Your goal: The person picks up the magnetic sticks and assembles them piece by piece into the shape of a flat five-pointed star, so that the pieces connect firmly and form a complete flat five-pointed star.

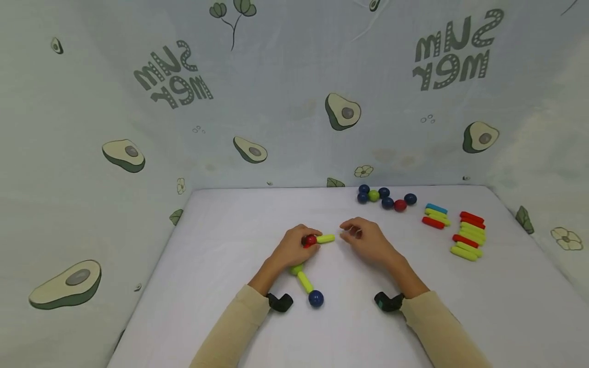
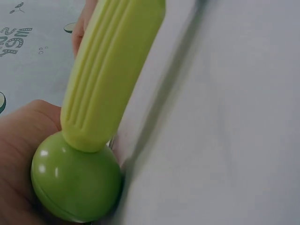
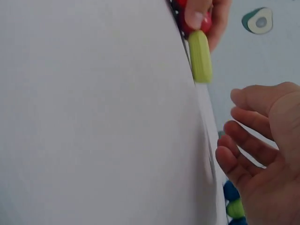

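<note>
My left hand point(image 1: 291, 249) grips a ball-and-stick toy construction at a red ball point(image 1: 311, 239). From that ball a yellow-green stick point(image 1: 325, 238) points right, its outer end bare. Below the hand, a green ball point(image 2: 75, 178) joins another yellow-green stick point(image 1: 304, 282), which ends in a dark blue ball point(image 1: 315, 299). The palm hides part of the construction, with a bit of red showing under the red ball. My right hand point(image 1: 368, 241) holds nothing; its fingers are loosely bent, a short gap right of the bare stick end, as the right wrist view also shows.
Several loose balls, dark blue, green and a red one point(image 1: 400, 205), lie along the table's back edge. Right of them are a short row of sticks point(image 1: 435, 216) and a longer row of red and yellow-green sticks point(image 1: 469, 236). A patterned cloth point(image 1: 294, 102) hangs behind the white table point(image 1: 221, 225).
</note>
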Tool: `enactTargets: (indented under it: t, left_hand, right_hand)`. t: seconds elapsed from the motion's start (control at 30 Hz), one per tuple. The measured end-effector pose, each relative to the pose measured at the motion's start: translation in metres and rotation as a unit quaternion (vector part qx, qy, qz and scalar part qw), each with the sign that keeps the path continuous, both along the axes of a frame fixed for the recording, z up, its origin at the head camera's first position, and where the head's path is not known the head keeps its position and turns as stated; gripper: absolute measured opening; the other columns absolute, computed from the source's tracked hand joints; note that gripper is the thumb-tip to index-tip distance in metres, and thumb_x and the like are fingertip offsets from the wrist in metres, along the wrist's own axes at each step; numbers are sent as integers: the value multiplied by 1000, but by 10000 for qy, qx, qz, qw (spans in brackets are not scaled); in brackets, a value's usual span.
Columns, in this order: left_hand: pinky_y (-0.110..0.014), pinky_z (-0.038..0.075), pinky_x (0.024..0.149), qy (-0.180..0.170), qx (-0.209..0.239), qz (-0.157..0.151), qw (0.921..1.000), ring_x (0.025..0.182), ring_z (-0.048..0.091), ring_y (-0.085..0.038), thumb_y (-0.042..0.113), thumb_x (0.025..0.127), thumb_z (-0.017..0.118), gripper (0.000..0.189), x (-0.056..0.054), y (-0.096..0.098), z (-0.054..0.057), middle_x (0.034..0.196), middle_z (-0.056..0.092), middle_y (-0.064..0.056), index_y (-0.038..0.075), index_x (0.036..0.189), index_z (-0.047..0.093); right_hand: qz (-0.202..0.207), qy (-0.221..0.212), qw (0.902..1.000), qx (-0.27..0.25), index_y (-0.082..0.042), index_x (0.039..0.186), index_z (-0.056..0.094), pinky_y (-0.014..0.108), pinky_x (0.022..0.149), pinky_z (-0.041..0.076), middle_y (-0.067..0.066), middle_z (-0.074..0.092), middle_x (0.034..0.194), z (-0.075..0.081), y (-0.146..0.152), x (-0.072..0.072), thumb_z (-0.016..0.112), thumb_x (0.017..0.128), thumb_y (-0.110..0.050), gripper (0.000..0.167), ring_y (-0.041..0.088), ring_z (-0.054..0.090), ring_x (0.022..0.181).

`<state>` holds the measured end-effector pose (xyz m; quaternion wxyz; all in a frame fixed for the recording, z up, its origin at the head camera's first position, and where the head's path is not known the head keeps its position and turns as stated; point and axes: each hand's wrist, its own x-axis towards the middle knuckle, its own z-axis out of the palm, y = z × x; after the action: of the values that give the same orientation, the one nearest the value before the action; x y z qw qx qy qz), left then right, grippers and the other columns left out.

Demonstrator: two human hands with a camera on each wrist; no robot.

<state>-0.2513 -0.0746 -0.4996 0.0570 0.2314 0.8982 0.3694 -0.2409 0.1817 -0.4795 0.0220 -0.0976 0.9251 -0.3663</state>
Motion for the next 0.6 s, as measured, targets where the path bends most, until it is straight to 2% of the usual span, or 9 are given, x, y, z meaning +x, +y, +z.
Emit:
enactTargets:
  t: [0.1,0.2,0.33,0.43,0.6]
  left_hand:
    - [-27,54,82,19,-39,370,9993,106,57,-17,27,95,68,31,3,-3,-3,119,64,-5,23,125,71]
    - [-29,55,80,82,38,727,9973,102,57,-19,29,95,68,30,4,-5,-4,114,62,-7,21,123,71]
    - [-27,55,77,66,172,913,9957,93,59,-16,31,95,70,30,5,-9,-6,107,61,-5,18,123,72]
    - [-27,56,77,36,225,877,9959,92,60,-15,31,96,69,31,5,-11,-8,107,63,-5,17,123,73]
    - [-34,58,86,36,387,842,9957,106,65,-20,31,96,69,30,4,-14,-9,120,71,-5,18,123,74]
  right_hand:
    - [-550,21,9985,-23,-10,131,64,44,94,52,12,66,121,2,25,-9,63,103,-25,32,28,59,107]
    - [-1043,272,9942,64,-7,133,62,44,92,52,16,63,124,5,52,-18,62,103,-23,34,31,57,106]
    - [-1445,583,9875,255,-2,135,61,47,90,51,20,59,123,8,82,-25,64,100,-17,38,34,53,107]
    - [-1458,638,9866,361,1,139,56,56,95,50,26,54,129,8,97,-28,64,98,-13,44,40,50,113]
    - [-1159,560,9887,767,5,150,44,67,103,45,34,44,145,6,112,-30,60,98,-8,56,49,48,121]
